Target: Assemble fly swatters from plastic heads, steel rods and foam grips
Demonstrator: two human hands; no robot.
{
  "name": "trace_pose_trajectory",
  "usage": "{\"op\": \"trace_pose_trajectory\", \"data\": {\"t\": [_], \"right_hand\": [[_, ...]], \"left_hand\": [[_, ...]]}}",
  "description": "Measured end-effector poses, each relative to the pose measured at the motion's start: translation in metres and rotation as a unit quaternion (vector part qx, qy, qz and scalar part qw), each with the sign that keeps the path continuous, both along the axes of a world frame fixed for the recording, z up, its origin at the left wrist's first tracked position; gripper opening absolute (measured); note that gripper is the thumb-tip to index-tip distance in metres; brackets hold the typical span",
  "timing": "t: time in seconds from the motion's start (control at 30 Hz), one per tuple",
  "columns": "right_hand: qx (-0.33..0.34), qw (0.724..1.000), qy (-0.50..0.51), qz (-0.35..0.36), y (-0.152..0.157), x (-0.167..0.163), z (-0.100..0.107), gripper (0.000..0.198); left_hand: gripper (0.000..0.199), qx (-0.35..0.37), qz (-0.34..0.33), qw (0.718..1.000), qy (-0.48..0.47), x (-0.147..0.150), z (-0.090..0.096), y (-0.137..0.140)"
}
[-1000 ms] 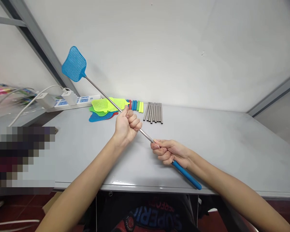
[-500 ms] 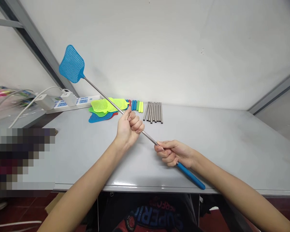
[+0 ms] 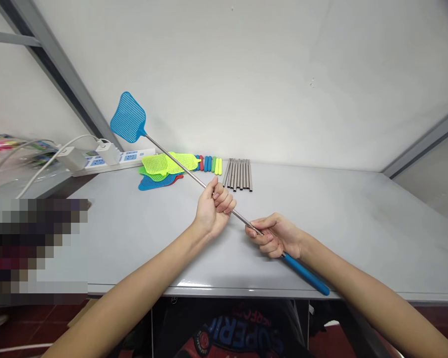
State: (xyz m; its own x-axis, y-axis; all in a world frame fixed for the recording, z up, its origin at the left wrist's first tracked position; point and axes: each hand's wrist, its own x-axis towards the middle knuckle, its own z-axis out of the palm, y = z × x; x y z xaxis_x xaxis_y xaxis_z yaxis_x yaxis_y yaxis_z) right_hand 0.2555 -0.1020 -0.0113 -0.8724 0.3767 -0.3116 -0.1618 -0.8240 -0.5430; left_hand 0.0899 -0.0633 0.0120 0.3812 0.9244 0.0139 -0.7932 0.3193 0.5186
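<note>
The left hand (image 3: 215,206) and right hand (image 3: 274,237) are both gripping a blue fly swatter (image 3: 129,118), holding it slanted over the shiny grey table (image 3: 339,223). A white wall (image 3: 269,74) is standing behind.

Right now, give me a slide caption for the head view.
Both hands hold a blue swatter aslant above the table, with mesh heads, grips and metal tubes lying behind.

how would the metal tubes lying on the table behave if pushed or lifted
The metal tubes would likely roll if pushed sideways, being slim and round on a smooth-looking table. They seem stiff, since they lie straight. Their open ends suggest they are hollow, so probably fairly light.
</note>
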Motion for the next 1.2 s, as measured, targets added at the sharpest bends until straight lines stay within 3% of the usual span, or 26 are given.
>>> {"op": "trace_pose_trajectory", "data": {"t": [0.4,0.77,1.2], "right_hand": [[0.056,0.997,0.046,-0.020,-0.003,0.002,-0.004,0.013],[0.071,0.994,0.014,-0.086,-0.008,-0.006,-0.002,0.012],[0.065,0.997,0.002,-0.044,-0.005,-0.004,0.010,0.013]], "left_hand": [[0.042,-0.012,0.007,1.000,-0.014,0.007,0.001,-0.015],[0.041,-0.037,0.006,0.999,-0.019,0.006,0.001,-0.012],[0.045,-0.031,-0.107,0.994,0.022,0.008,0.005,-0.021]]}}
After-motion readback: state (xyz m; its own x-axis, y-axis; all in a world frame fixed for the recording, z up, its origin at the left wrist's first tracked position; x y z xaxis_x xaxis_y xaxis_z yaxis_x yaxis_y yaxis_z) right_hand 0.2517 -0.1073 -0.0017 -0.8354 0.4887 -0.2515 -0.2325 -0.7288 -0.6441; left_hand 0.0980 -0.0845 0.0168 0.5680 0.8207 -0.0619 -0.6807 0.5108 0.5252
